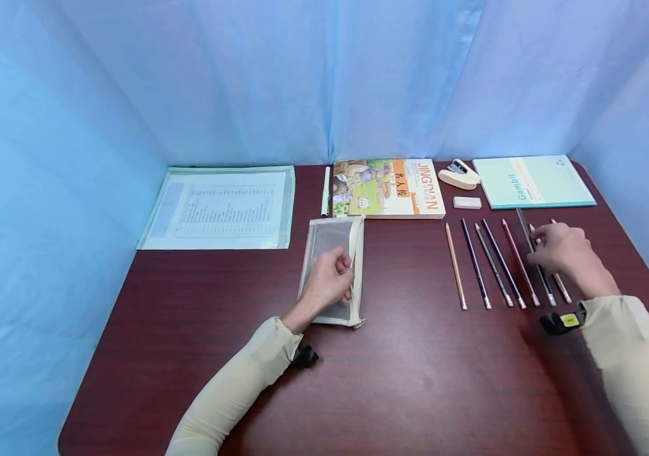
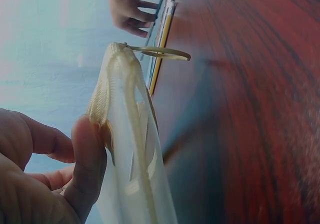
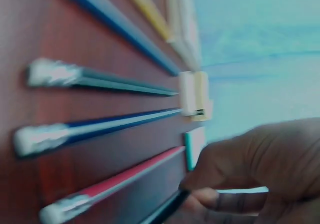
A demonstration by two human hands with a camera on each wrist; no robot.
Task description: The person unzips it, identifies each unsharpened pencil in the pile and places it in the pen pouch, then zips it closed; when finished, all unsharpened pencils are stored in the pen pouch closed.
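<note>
My left hand (image 1: 327,278) pinches the zip edge of a pale see-through pencil pouch (image 1: 324,234). The left wrist view shows thumb and finger at the cream edge of the pouch (image 2: 134,164), with a small loop at its far end. Over the right end of a row of pencils is my right hand (image 1: 568,253). Its thumb and finger pinch a black pencil (image 3: 171,206), partly hidden by the hand. Beside it on the left lies a red pencil (image 1: 520,263); a tan pencil (image 1: 559,285) shows to the right, partly covered.
Further left in the row lie several more pencils (image 1: 456,269). Along the back are a document sleeve (image 1: 216,209), a white pen (image 1: 326,190), a book (image 1: 381,190), an eraser (image 1: 467,202), a stapler (image 1: 458,176) and a light green notebook (image 1: 535,183). Curtains hang behind.
</note>
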